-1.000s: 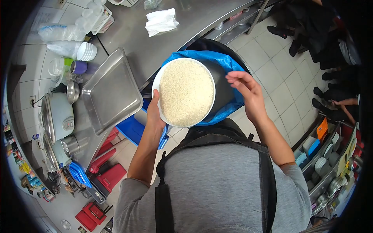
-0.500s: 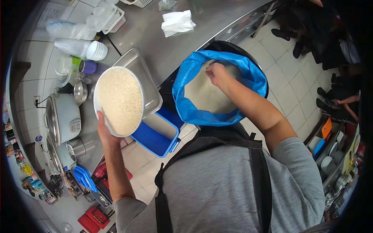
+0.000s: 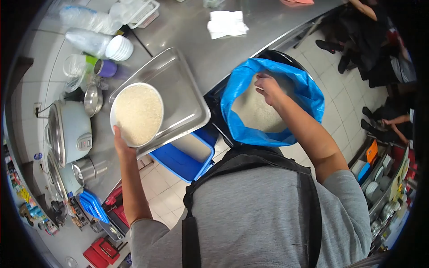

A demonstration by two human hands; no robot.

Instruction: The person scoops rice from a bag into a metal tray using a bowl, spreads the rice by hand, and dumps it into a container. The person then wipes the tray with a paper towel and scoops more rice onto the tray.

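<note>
My left hand (image 3: 125,144) grips the near-left rim of a round white tub (image 3: 114,129) filled with pale rice (image 3: 139,111). The tub is over the left part of a rectangular steel tray (image 3: 181,85); whether its base touches the tray is hidden. On the other side, my right hand (image 3: 267,87) hovers inside the mouth of a blue sack (image 3: 241,80), above the rice (image 3: 261,114) in it. Its fingers are loosely bent and a little apart, with nothing visible between them. The sack lines a black bin (image 3: 279,54).
Below the counter edge sits a blue container (image 3: 178,158) with rice at one end. Rice cookers (image 3: 73,129), a steel bowl (image 3: 93,102), stacked cups (image 3: 119,48) and white tissue (image 3: 227,24) stand on the steel counter (image 3: 187,27). People (image 3: 357,49) sit at the right.
The view has shifted, so the counter and sack appear farther right. The tub looks smaller and lower over the tray. My right hand's fingers have loosened from a tighter curl.
</note>
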